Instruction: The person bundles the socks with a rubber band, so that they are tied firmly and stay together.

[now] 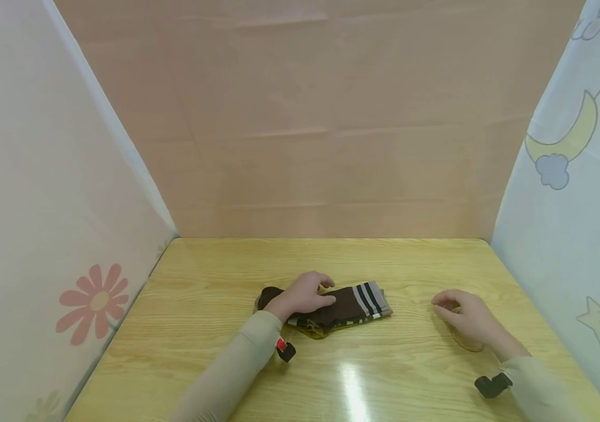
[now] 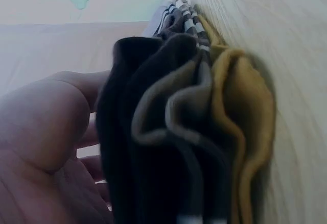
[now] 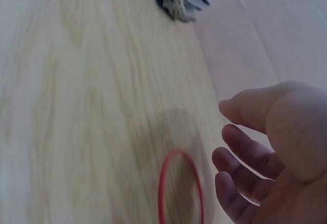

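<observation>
A flat stack of folded socks (image 1: 345, 303) lies at mid-table. Its top sock is dark brown with a grey cuff and black stripes; a mustard sock (image 2: 258, 106) shows at the bottom in the left wrist view. Over the stack's left part rests my left hand (image 1: 305, 293), fingers loosely bent and not gripping the socks. My right hand (image 1: 465, 316) hovers over the table to the right, its fingers loosely curled with nothing between them. Beneath it is a thin loop, a red band (image 3: 162, 188) in the right wrist view, apart from the fingers.
The light wood table (image 1: 215, 266) meets a pinkish back sheet (image 1: 326, 176). Patterned sheets stand along its left (image 1: 25, 193) and right (image 1: 569, 234) sides. Small dark devices sit on both wrists.
</observation>
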A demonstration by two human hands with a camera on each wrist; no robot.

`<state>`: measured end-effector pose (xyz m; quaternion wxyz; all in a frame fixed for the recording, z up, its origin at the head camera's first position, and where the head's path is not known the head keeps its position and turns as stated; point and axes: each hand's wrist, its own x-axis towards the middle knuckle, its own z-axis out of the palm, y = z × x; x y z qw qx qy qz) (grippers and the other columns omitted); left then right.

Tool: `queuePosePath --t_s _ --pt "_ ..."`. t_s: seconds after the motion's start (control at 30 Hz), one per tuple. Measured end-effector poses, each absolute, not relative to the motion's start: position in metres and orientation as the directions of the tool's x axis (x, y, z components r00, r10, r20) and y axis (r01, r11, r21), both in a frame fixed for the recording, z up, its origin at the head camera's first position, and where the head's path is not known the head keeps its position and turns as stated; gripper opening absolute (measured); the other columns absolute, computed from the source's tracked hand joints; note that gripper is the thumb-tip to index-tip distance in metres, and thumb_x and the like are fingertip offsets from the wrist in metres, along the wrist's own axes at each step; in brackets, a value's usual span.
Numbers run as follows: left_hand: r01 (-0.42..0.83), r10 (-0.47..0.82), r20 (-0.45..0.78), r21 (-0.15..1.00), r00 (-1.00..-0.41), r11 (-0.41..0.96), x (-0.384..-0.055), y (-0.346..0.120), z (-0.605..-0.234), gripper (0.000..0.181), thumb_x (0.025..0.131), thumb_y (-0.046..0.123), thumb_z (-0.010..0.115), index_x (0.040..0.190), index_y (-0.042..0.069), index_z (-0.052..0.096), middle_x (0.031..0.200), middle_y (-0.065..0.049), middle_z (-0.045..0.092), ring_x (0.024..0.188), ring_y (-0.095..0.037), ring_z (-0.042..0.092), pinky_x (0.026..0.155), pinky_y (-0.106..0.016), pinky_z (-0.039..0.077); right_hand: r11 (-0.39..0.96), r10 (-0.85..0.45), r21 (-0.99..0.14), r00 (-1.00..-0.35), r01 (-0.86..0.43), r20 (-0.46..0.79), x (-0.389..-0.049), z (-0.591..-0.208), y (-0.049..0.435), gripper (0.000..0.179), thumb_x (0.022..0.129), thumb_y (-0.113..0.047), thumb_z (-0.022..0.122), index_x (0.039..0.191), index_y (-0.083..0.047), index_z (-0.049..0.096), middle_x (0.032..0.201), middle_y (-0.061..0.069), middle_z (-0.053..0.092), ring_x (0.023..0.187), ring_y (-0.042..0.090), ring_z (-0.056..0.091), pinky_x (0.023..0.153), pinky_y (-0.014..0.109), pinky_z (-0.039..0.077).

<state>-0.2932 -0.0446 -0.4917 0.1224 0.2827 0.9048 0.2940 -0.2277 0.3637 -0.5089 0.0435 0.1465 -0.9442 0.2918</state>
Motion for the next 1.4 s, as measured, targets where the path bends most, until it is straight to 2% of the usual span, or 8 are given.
queuePosePath --t_s 0.37,0.5,0.67,0.83,1.0,1.2,1.33,1.4 --pt "0.495 0.636 -0.168 0.491 -0.753 0.717 -0.311 0.003 -0.494 0.041 0.101 0.035 0.072 0.136 0.014 0.07 0.132 0.0 0.07 0.12 -0.016 0.065 0.099 -0.032 0.054 0.845 -0.23 -0.468 -0.966 -0.259 0.119 -0.212 -0.517 0.406 0.015 0.091 -0.012 0.082 0.104 -0.005 0.079 0.101 0.005 0.077 0.083 0.003 0.065 0.075 0.031 0.057" --pt "0.525 0.654 -0.176 0.463 -0.736 0.714 -0.317 0.015 -0.492 0.028 0.099 0.031 0.076 0.12 0.013 0.076 0.11 0.003 0.074 0.093 -0.011 0.064 0.08 -0.026 0.053 0.842 -0.233 -0.472 -0.965 -0.261 0.118 -0.211 -0.519 0.41 0.016 0.091 -0.012 0.082 0.105 -0.005 0.079 0.1 0.003 0.076 0.082 -0.001 0.063 0.072 0.029 0.056" --pt "0.507 0.653 -0.208 0.478 -0.728 0.717 -0.321 0.027 -0.486 0.011 0.094 0.024 0.081 0.092 0.015 0.076 0.077 0.006 0.064 0.065 -0.01 0.049 0.059 -0.024 0.042 0.832 -0.24 -0.493 -0.966 -0.254 0.094 -0.211 -0.52 0.412 0.016 0.092 -0.013 0.081 0.107 -0.006 0.078 0.098 -0.001 0.075 0.08 -0.003 0.061 0.069 0.026 0.054" --pt "0.473 0.624 -0.248 0.467 -0.741 0.747 -0.322 0.035 -0.483 0.035 0.09 0.023 0.086 0.068 0.016 0.06 0.06 0.009 0.045 0.053 -0.008 0.037 0.052 -0.024 0.036 0.835 -0.23 -0.493 -0.969 -0.245 0.091 -0.212 -0.519 0.414 0.014 0.092 -0.015 0.081 0.105 -0.009 0.079 0.098 -0.001 0.076 0.079 -0.003 0.061 0.069 0.026 0.053" --pt "0.445 0.588 -0.291 0.432 -0.754 0.785 -0.323 0.041 -0.487 0.056 0.089 0.026 0.088 0.058 0.018 0.041 0.053 0.008 0.025 0.048 -0.008 0.024 0.049 -0.024 0.029 0.838 -0.227 -0.485 -0.968 -0.251 0.109 -0.21 -0.521 0.413 0.012 0.09 -0.013 0.082 0.102 -0.013 0.08 0.098 -0.001 0.076 0.08 -0.004 0.061 0.07 0.026 0.054" --pt "0.434 0.573 -0.31 0.415 -0.759 0.8 -0.323 0.042 -0.489 0.035 0.088 0.029 0.088 0.068 0.014 0.063 0.059 0.006 0.045 0.055 -0.01 0.037 0.052 -0.026 0.036 0.831 -0.247 -0.469 -0.954 -0.298 0.169 -0.21 -0.522 0.412 0.012 0.088 -0.01 0.084 0.099 -0.013 0.081 0.096 0.0 0.076 0.077 -0.005 0.06 0.067 0.026 0.053" --pt "0.424 0.571 -0.294 0.437 -0.766 0.794 -0.322 0.04 -0.491 0.02 0.087 0.028 0.089 0.091 0.013 0.078 0.083 0.005 0.067 0.066 -0.009 0.05 0.059 -0.025 0.045 0.82 -0.278 -0.458 -0.938 -0.344 0.206 -0.208 -0.523 0.413 0.014 0.087 -0.007 0.084 0.097 -0.015 0.081 0.094 -0.003 0.075 0.077 -0.005 0.059 0.066 0.025 0.054" --pt "0.425 0.583 -0.288 0.46 -0.76 0.78 -0.322 0.039 -0.491 0.019 0.086 0.026 0.09 0.085 0.013 0.076 0.079 0.005 0.066 0.063 -0.009 0.049 0.058 -0.024 0.044 0.815 -0.297 -0.444 -0.926 -0.372 0.231 -0.208 -0.523 0.413 0.016 0.086 -0.005 0.084 0.096 -0.017 0.081 0.093 -0.007 0.074 0.078 -0.006 0.059 0.066 0.024 0.055"
